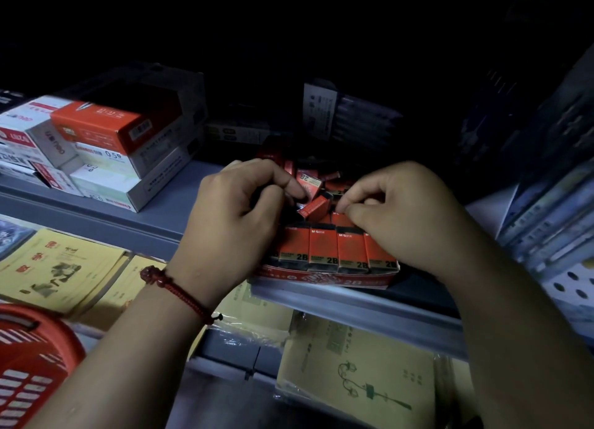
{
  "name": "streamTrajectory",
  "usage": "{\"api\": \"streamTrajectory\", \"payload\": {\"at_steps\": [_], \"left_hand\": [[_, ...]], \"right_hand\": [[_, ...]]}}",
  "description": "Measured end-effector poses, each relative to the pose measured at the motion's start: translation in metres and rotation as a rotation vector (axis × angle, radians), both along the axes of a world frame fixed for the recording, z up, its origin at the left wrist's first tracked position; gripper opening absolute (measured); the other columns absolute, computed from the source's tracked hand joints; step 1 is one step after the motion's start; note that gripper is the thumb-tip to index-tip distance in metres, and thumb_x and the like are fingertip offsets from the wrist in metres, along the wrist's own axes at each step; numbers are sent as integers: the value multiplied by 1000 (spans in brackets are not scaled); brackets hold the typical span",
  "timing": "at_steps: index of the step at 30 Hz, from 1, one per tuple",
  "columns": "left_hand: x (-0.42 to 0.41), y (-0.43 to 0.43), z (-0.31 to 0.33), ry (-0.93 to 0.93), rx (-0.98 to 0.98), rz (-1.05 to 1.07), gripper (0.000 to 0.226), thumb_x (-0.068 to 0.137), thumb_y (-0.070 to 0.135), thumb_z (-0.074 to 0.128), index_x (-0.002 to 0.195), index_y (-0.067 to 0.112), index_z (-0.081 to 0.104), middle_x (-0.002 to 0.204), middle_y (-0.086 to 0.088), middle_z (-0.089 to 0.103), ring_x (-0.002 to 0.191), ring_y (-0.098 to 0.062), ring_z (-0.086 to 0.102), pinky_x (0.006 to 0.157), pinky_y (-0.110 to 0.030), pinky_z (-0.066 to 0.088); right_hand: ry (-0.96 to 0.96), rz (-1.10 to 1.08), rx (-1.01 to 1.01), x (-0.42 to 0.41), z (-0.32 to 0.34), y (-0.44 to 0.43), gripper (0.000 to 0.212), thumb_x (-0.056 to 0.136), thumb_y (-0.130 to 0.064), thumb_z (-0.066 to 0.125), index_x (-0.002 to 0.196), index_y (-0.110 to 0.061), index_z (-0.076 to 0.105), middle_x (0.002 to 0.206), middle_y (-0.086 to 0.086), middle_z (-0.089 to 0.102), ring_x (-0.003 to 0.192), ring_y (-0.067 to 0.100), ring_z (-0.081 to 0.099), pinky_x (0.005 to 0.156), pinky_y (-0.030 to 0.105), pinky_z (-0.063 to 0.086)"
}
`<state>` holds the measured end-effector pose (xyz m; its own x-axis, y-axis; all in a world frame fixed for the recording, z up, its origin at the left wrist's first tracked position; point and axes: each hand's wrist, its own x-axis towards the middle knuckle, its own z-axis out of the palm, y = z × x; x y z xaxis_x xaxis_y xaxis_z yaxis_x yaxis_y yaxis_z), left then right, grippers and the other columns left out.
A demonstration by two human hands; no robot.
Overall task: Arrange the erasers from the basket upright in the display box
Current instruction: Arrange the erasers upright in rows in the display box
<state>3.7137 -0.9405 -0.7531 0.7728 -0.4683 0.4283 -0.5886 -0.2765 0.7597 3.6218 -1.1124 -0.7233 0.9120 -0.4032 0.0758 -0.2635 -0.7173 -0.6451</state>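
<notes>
A red display box sits on the grey shelf, its front row filled with upright red-and-black 2B erasers. Behind that row several erasers lie loose and tilted. My left hand hovers over the box's left part with fingers curled, its fingertips touching a dark eraser. One tilted red eraser lies between my hands. My right hand is over the box's right part, thumb and forefinger pinched together just right of that eraser. The red basket is at the lower left.
Stacked pen boxes stand on the shelf to the left. Yellow notebooks lie on the lower shelf, wrapped packs below the box. Files and packets lean at the right. The back of the shelf is dark.
</notes>
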Motion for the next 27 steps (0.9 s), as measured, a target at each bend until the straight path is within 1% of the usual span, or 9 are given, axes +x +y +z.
{"api": "streamTrajectory", "payload": {"at_steps": [3, 6, 8, 11, 14, 16, 20, 25, 27], "left_hand": [[0, 1, 0, 1, 4, 0, 33, 86, 14, 46, 83, 29, 75, 90, 31, 67, 91, -2, 61, 72, -5, 39], [1, 1, 0, 4, 4, -4, 33, 86, 14, 46, 82, 31, 74, 93, 28, 68, 91, -2, 62, 71, -6, 40], [1, 1, 0, 7, 5, -7, 33, 87, 15, 45, 82, 31, 73, 95, 28, 67, 92, -1, 61, 71, -6, 40], [1, 1, 1, -1, 3, -7, 33, 86, 14, 46, 82, 31, 74, 96, 30, 66, 91, 1, 61, 71, -4, 39], [1, 1, 0, -6, 6, -8, 33, 86, 13, 46, 83, 30, 75, 96, 29, 66, 90, 0, 61, 71, -5, 39], [2, 1, 0, -12, 11, -8, 34, 86, 13, 46, 83, 30, 75, 95, 28, 67, 90, -1, 61, 70, -4, 38], [1, 1, 0, -9, 11, -4, 33, 86, 13, 46, 84, 28, 76, 95, 28, 66, 89, 0, 60, 71, -4, 38], [0, 0, 0, -5, 5, 0, 33, 86, 13, 47, 83, 29, 76, 94, 28, 67, 90, -1, 61, 70, -4, 38], [0, 1, 0, 7, 0, -1, 33, 86, 13, 47, 82, 30, 75, 93, 27, 67, 90, -1, 61, 70, -4, 38]], "right_hand": [[21, 36, 123, -4, 7, -5, 23, 92, -12, 66, 82, -27, 80, 57, -16, 64, 53, -1, 56, 52, 11, 42], [-15, -15, 184, -9, 11, -8, 26, 96, -12, 61, 81, -26, 77, 62, 8, 63, 53, 16, 52, 51, 37, 46], [-22, -49, 173, -11, 14, -8, 28, 96, -12, 60, 78, -27, 75, 64, 9, 66, 52, 20, 56, 54, 43, 53], [-6, -43, 139, -13, 16, -9, 31, 94, -11, 59, 75, -28, 76, 60, 1, 67, 49, 19, 59, 53, 36, 55], [35, 46, 38, -13, 17, -4, 32, 95, -10, 55, 79, -24, 79, 47, -23, 58, 42, -4, 53, 38, 8, 35], [48, 93, -52, -12, 17, 1, 31, 92, -7, 53, 78, -16, 79, 51, -23, 60, 48, -6, 56, 39, 10, 36], [51, 150, -152, -9, 12, -1, 28, 87, -6, 51, 79, -13, 78, 65, 2, 68, 55, 19, 61, 48, 32, 49], [90, 150, 5, -13, 15, -9, 40, 96, -5, 52, 87, -33, 80, 69, -21, 69, 42, 6, 52, 39, 19, 38], [19, 80, 22, -14, 12, -14, 34, 98, -8, 54, 91, -34, 75, 59, -16, 62, 42, 6, 50, 42, 16, 41]]}}
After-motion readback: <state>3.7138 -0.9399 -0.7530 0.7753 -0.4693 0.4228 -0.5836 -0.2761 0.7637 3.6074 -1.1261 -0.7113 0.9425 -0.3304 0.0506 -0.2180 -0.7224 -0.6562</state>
